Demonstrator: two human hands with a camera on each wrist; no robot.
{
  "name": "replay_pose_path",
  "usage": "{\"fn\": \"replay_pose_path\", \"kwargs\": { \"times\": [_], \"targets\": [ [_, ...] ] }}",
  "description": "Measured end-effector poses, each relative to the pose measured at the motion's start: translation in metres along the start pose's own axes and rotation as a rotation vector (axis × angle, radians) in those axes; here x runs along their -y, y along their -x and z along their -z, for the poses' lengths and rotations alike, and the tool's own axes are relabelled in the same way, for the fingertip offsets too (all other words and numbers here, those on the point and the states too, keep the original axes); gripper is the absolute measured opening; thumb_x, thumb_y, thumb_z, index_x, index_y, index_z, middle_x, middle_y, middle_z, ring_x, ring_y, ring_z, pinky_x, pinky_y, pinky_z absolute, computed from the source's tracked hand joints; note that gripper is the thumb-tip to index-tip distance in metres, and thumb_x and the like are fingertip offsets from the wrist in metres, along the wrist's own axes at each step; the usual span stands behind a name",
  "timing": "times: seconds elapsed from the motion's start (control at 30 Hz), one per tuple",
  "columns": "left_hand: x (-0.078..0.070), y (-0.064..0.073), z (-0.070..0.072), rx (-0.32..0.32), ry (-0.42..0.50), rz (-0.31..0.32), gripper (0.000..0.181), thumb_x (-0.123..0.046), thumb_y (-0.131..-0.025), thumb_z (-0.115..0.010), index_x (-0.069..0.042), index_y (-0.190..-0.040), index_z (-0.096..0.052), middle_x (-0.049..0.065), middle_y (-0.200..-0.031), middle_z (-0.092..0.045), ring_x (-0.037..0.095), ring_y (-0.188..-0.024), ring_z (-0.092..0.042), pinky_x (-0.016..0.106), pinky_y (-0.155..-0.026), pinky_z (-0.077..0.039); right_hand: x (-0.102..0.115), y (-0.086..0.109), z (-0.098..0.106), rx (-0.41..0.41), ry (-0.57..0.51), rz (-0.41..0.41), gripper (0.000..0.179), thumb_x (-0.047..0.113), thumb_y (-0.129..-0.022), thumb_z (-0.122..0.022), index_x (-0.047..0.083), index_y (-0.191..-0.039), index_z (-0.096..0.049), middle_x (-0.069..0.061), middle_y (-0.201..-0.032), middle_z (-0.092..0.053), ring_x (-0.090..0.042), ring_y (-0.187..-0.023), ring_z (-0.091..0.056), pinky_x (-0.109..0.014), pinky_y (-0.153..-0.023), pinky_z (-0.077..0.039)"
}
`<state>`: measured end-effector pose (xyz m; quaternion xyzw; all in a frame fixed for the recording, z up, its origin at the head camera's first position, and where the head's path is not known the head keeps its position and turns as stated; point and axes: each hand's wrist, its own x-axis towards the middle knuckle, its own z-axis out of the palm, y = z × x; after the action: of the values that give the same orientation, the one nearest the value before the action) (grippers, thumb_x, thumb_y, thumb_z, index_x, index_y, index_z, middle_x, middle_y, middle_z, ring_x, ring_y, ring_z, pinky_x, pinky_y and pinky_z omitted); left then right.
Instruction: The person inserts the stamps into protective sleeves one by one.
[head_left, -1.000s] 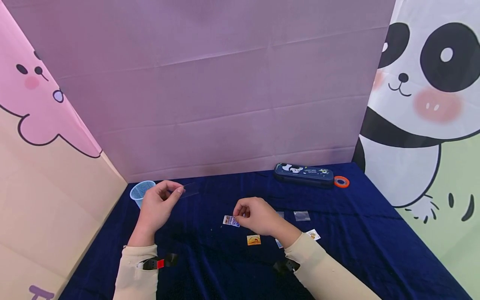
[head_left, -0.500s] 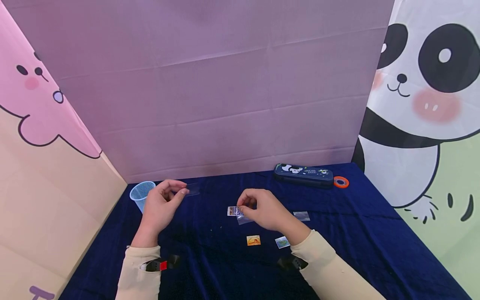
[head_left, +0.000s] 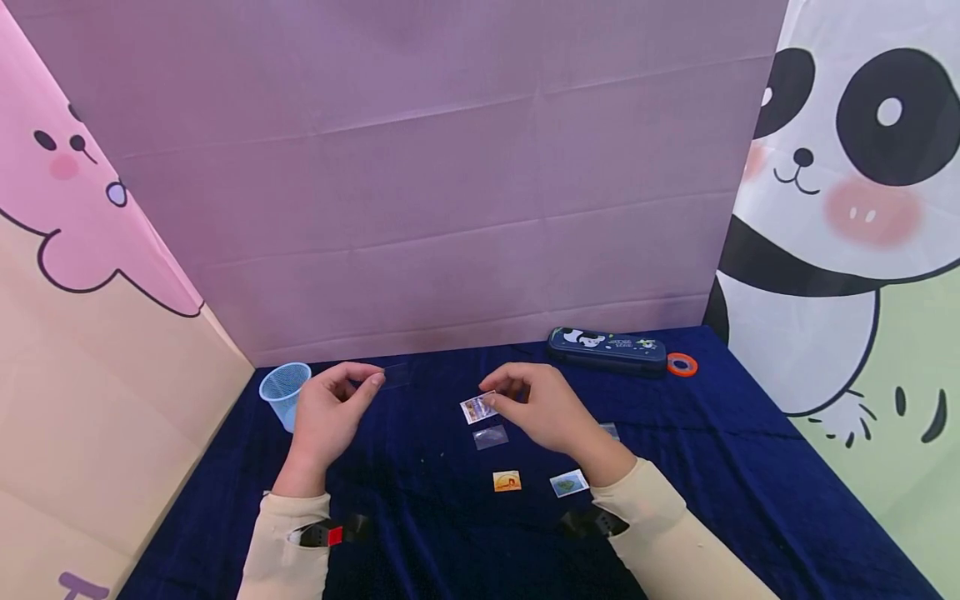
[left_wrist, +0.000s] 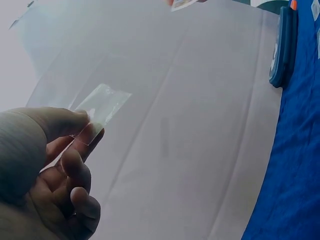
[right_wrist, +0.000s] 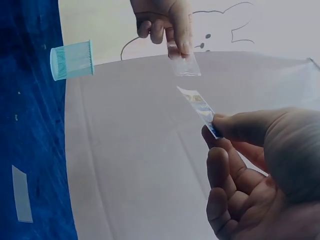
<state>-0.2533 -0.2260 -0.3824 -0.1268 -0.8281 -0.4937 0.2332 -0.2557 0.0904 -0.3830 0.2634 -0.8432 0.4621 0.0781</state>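
Observation:
Thumb and fingertips of my left hand pinch a small clear plastic sleeve, which sticks out to the right. My right hand pinches a small printed stamp by one end, tilted in the air. In the right wrist view the stamp and sleeve are close but apart. Below the right hand, another clear sleeve lies on the cloth. Nearer the front lie an orange stamp and a blue-green stamp. The right wrist partly hides a further sleeve.
A light-blue mesh cup stands at the back left, beside my left hand. Along the back right lie a dark blue pencil case with a panda print and an orange ring, like a tape roll. Dark blue cloth covers the table.
My right hand has risen away from me and slightly rightward with the stamp, uncovering the sleeve below. My left hand has shifted a little to the right, still pinching its sleeve.

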Motion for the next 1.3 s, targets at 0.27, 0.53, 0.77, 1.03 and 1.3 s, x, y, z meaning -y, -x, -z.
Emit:
{"fn": "replay_pose_path", "kwargs": {
  "times": [0.27, 0.53, 0.77, 1.03, 1.3],
  "targets": [
    [-0.009, 0.001, -0.006, 0.028, 0.13, -0.004, 0.01, -0.016, -0.097, -0.077, -0.014, -0.108, -0.079, 0.009, -0.094, -0.077, 0.018, -0.059, -0.052, 0.027, -0.051, -0.04, 0.002, 0.001, 0.008, -0.048, -0.021, 0.003, 0.006, 0.022, -0.1, -0.075, 0.022, -0.105, -0.077, 0.008, -0.09, -0.068, -0.02, -0.076, -0.057, -0.03, -0.065, -0.049],
    [-0.018, 0.006, -0.014, 0.06, 0.112, -0.032, 0.017, -0.018, -0.097, -0.078, -0.016, -0.113, -0.079, 0.001, -0.095, -0.073, 0.019, -0.058, -0.049, 0.028, -0.05, -0.04, 0.008, 0.003, 0.014, -0.088, -0.032, 0.01, 0.009, 0.027, -0.099, -0.076, 0.019, -0.102, -0.076, 0.006, -0.087, -0.067, -0.02, -0.068, -0.055, -0.029, -0.06, -0.045],
    [-0.026, 0.01, -0.026, 0.109, 0.115, -0.039, 0.012, -0.018, -0.097, -0.078, -0.014, -0.107, -0.078, 0.006, -0.079, -0.063, 0.02, -0.058, -0.048, 0.028, -0.05, -0.039, 0.012, 0.005, 0.017, -0.118, -0.046, 0.021, 0.011, 0.028, -0.099, -0.076, 0.017, -0.101, -0.076, 0.006, -0.087, -0.067, -0.02, -0.069, -0.056, -0.03, -0.06, -0.046],
    [-0.033, 0.013, -0.037, 0.123, 0.103, -0.016, 0.005, -0.016, -0.098, -0.075, -0.014, -0.103, -0.076, 0.002, -0.086, -0.068, 0.019, -0.061, -0.049, 0.026, -0.054, -0.038, 0.014, 0.005, 0.019, -0.14, -0.062, 0.012, 0.007, 0.025, -0.099, -0.077, 0.019, -0.101, -0.076, 0.009, -0.088, -0.07, -0.018, -0.076, -0.062, -0.037, -0.068, -0.052],
    [-0.036, 0.016, -0.041, 0.15, 0.073, -0.014, 0.007, -0.021, -0.101, -0.072, -0.016, -0.096, -0.076, -0.001, -0.083, -0.069, 0.02, -0.07, -0.056, 0.028, -0.061, -0.044, 0.016, 0.005, 0.016, -0.176, -0.092, 0.053, 0.006, 0.024, -0.098, -0.077, 0.018, -0.1, -0.075, 0.009, -0.086, -0.072, -0.018, -0.074, -0.063, -0.033, -0.065, -0.051]
  ]
}}
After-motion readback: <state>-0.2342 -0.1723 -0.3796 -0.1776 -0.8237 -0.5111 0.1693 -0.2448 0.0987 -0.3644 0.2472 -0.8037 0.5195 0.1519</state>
